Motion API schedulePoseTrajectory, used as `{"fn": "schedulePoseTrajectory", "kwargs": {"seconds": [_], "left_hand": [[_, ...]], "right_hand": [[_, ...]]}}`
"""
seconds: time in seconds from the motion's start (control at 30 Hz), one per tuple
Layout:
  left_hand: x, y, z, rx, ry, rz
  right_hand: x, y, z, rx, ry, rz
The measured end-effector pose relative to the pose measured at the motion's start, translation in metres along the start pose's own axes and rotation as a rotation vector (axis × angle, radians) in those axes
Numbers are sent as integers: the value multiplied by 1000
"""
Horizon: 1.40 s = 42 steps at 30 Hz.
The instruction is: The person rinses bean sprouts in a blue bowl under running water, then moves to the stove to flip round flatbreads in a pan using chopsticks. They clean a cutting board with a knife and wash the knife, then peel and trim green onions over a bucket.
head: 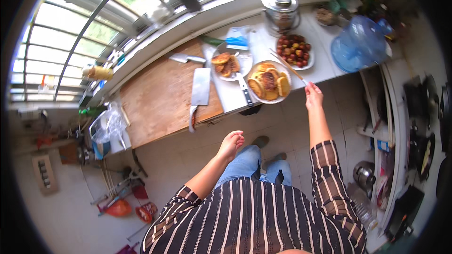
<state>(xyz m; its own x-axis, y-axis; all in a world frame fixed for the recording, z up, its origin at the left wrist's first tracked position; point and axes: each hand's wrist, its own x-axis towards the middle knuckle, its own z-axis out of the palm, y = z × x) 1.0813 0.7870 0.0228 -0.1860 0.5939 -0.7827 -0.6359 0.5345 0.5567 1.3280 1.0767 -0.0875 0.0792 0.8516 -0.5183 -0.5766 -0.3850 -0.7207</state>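
My right hand (314,95) grips one end of a pair of chopsticks (291,68), whose other end lies over the gap between a plate of golden pancakes (269,81) and a dish of dark red fruits or nuts (293,52). My left hand (231,144) hangs in front of my body, fingers curled, with nothing visible in it. Left of the pancakes, a second plate (246,56) bears browned pieces (226,64) and a black-handled knife (244,90). A cleaver (200,86) and a smaller knife (186,57) rest on the wooden board (155,95).
A lidded metal pot (280,10) stands behind the fruit dish. A large blue water bottle (362,44) lies at the counter's right. Plastic bags (109,121) sit at the left end. The cleaver's handle juts towards the front edge. Pans hang at the far right.
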Motion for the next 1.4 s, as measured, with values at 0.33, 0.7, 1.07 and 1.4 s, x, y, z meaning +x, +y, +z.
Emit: {"fn": "schedulePoseTrajectory", "kwargs": {"seconds": [0.33, 0.7, 1.07, 1.4], "left_hand": [[-27, -44, 296, 56, -728, 117], [-128, -251, 548, 418, -1152, -490], [109, -255, 629, 1668, -647, 696], [161, -302, 722, 1686, -827, 612]], "right_hand": [[-236, -129, -144, 172, -24, -88], [-322, -307, -379, 247, 340, -576], [-326, -443, -695, -599, 1165, -628], [-240, -663, -738, -506, 1046, -1084]]}}
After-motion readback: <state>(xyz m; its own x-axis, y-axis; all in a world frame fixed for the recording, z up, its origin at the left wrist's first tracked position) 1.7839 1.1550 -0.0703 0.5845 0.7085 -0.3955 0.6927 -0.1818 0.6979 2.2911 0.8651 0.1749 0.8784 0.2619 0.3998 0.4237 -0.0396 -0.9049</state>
